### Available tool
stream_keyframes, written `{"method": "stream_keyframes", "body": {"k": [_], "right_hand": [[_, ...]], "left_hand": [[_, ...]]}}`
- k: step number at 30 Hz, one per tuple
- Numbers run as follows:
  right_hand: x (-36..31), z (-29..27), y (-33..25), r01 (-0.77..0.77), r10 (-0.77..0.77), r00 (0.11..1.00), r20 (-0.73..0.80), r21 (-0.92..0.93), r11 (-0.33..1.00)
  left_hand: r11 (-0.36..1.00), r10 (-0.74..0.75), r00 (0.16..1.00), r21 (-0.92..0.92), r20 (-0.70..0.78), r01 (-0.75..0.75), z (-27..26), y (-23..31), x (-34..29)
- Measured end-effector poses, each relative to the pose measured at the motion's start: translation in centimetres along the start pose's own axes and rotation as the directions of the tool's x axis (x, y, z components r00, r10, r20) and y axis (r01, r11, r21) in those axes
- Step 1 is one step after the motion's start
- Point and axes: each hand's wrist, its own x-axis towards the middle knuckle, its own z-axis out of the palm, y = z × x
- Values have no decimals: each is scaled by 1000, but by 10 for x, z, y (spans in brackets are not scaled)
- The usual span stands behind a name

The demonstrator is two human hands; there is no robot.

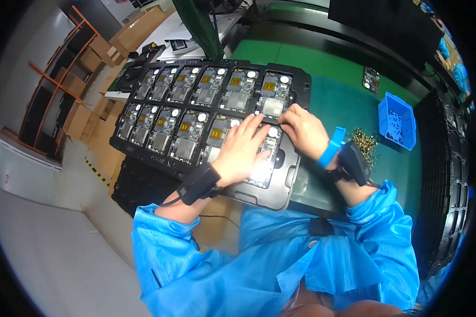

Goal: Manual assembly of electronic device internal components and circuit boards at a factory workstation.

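1. Furthest left, two rows of circuit boards (185, 149) sit face up in the pockets of a black tray (282, 182). The tray looks like thin moulded plastic: probably light, but broad enough to flex, so its raised rim is the likely place to hold it.

2. The left hand (240, 154) lies palm down across the lower row near the tray's right end, its fingers spread and apart. I see nothing gripped; it seems to steady what lies beneath, though its contact there is hidden.

3. Partly under that hand, the bottom-right board (262, 170) lies in its pocket, washed out by glare. It should be light, stiff and fragile; bare side edges make the safest hold — pressing on raised components risks damage.

4. The right hand (305, 132) is at this board's upper edge, thumb and index bent close together. Whether they pinch something small, I cannot tell.

5. Right of it, on the green worktop (328, 98), is a heap of tiny brass-coloured parts (363, 142) — hard, likely slippery, best taken singly by fingertip. A lone board (371, 79) lies beyond, and a blue bin (404, 105) with small dark pieces stands beside the heap.

6. Furthest right stands a tall stack of black trays (441, 185), probably heavier together than any one alone.
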Motion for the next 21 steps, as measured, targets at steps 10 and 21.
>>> {"method": "stream_keyframes", "body": {"k": [10,21], "right_hand": [[38,-20,9,480,-407,781,474,-38,877],[54,-15,-9,567,-263,649,714,-223,793]], "left_hand": [[1000,12,1000,9,-13,-12,11,-9,-7],[1000,9,999,13,-50,-9,10,-10,-5]]}}
